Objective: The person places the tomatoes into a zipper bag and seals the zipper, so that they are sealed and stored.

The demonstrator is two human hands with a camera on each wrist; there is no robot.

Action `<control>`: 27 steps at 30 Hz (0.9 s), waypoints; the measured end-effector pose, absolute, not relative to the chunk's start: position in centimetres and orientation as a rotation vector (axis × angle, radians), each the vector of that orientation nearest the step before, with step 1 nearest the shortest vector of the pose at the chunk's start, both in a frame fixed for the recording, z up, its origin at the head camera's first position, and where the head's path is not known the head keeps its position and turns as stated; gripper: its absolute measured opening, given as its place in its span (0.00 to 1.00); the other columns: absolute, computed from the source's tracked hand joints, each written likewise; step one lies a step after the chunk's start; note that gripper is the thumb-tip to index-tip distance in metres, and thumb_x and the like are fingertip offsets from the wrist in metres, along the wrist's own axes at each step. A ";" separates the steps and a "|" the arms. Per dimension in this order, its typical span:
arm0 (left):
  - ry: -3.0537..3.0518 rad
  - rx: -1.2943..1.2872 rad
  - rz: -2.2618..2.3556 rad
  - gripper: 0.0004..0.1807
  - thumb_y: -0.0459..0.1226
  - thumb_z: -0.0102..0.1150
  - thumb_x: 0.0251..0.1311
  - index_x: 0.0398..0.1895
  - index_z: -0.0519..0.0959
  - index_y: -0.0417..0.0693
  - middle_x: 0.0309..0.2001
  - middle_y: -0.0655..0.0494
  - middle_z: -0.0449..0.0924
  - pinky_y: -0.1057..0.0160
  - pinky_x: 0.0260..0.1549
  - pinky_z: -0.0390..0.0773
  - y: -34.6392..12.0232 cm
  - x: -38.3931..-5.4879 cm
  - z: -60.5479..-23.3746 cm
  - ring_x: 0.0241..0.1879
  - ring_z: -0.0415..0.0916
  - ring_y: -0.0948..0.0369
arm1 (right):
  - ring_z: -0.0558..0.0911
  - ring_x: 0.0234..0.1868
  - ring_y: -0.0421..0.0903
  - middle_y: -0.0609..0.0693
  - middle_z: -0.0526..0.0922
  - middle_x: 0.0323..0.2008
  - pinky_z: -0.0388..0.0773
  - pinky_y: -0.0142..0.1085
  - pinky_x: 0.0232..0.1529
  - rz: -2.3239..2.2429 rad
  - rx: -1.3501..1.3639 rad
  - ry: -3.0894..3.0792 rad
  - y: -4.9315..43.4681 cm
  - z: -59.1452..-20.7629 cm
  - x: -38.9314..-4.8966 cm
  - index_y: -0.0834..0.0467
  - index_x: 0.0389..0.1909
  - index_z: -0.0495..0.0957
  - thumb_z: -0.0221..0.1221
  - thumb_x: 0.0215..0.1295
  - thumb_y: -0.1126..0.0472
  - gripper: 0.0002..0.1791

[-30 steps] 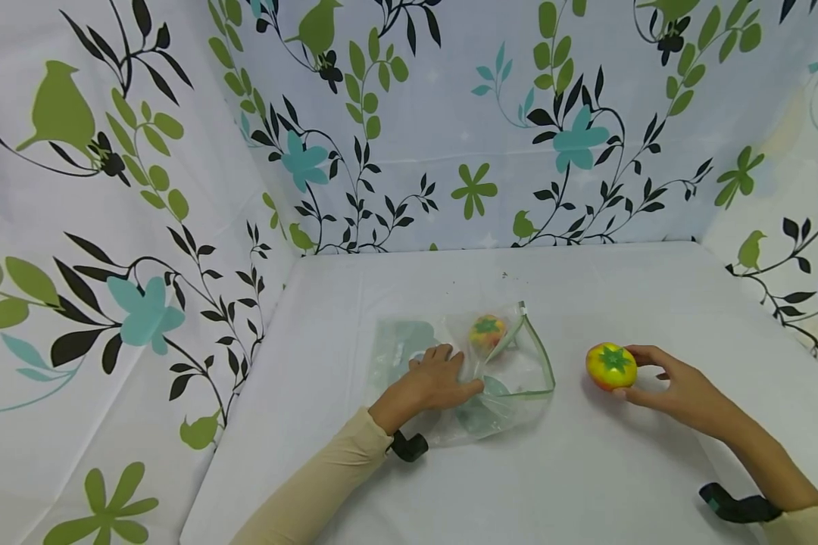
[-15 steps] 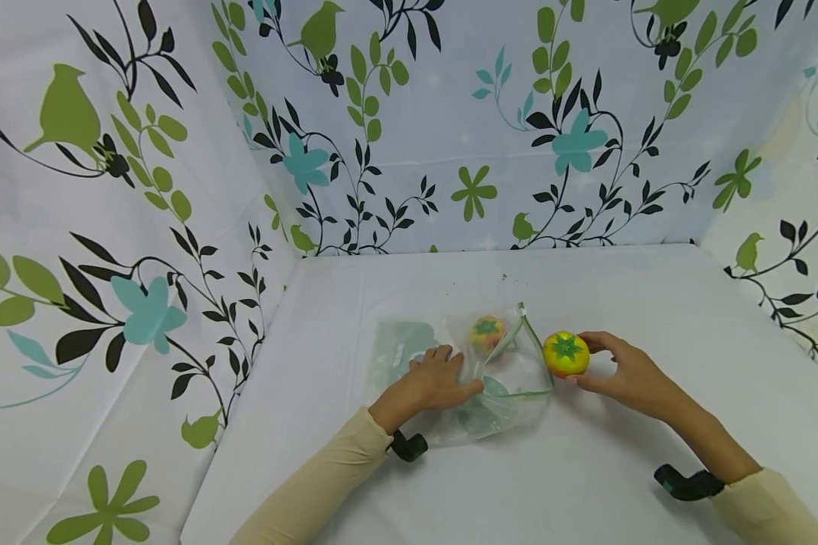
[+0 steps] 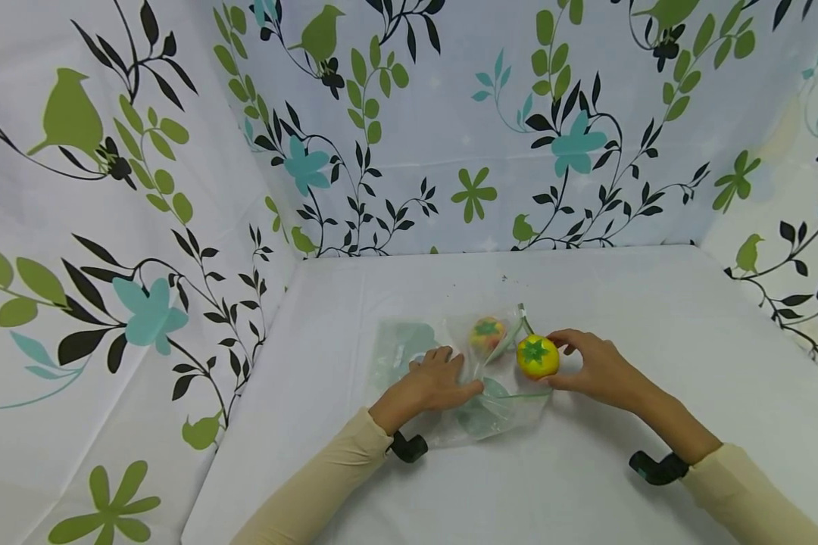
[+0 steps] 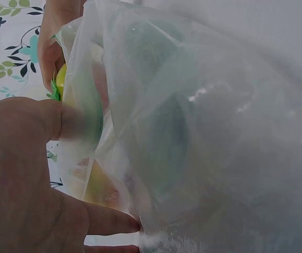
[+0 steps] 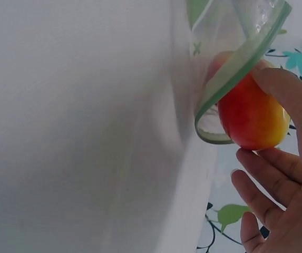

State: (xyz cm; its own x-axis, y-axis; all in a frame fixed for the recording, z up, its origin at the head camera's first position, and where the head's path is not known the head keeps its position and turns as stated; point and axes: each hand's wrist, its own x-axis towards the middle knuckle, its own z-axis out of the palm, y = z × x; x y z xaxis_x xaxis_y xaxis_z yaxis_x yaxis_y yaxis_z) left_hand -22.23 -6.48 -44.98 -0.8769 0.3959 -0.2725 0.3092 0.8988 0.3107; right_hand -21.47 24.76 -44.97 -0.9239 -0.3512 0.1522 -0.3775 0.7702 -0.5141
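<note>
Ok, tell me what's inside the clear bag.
One reddish fruit shows inside the bag; a second fruit, in the right hand, is at its mouth. Anything under the left hand is hidden.

The person wears a plain, long beige fabric left sleeve and matching right sleeve, with a bent black left wrist camera behind the left hand and similar right wrist camera behind the right hand.
</note>
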 end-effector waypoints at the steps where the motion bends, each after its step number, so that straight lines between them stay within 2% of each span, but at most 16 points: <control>1: 2.734 0.521 0.368 0.47 0.69 0.40 0.71 0.84 0.61 0.50 0.83 0.46 0.54 0.30 0.72 0.57 -6.5 -22.2 -45.0 0.82 0.51 0.45 | 0.79 0.54 0.54 0.56 0.84 0.60 0.72 0.58 0.53 0.847 0.609 -2.920 24.6 -44.9 -21.6 0.58 0.67 0.77 0.77 0.58 0.42 0.41; 5: 2.736 0.522 0.367 0.47 0.69 0.39 0.71 0.84 0.61 0.50 0.83 0.46 0.54 0.30 0.72 0.57 -6.5 -22.3 -45.2 0.82 0.51 0.45 | 0.80 0.50 0.50 0.52 0.86 0.56 0.68 0.50 0.48 0.809 0.662 -2.954 23.8 -44.8 -21.9 0.57 0.66 0.79 0.77 0.56 0.40 0.41; 12: 2.736 0.525 0.368 0.47 0.68 0.39 0.72 0.83 0.61 0.50 0.83 0.46 0.54 0.30 0.72 0.58 -6.6 -22.2 -45.2 0.82 0.52 0.45 | 0.78 0.46 0.48 0.52 0.87 0.54 0.61 0.45 0.42 0.841 0.772 -3.027 23.0 -45.1 -22.6 0.58 0.65 0.79 0.76 0.56 0.40 0.40; 20: 2.737 0.521 0.357 0.46 0.68 0.39 0.72 0.83 0.61 0.50 0.83 0.46 0.54 0.30 0.72 0.57 -6.5 -22.2 -45.0 0.82 0.52 0.45 | 0.76 0.46 0.45 0.45 0.85 0.52 0.60 0.45 0.42 0.889 0.860 -3.045 23.0 -45.7 -22.5 0.52 0.68 0.77 0.74 0.60 0.38 0.39; 27: 2.744 0.531 0.353 0.47 0.69 0.39 0.72 0.83 0.61 0.50 0.83 0.46 0.55 0.30 0.72 0.58 -6.5 -22.2 -45.0 0.81 0.53 0.46 | 0.75 0.47 0.45 0.46 0.85 0.54 0.61 0.45 0.43 0.911 0.876 -3.042 22.7 -45.6 -22.3 0.53 0.69 0.76 0.73 0.61 0.39 0.40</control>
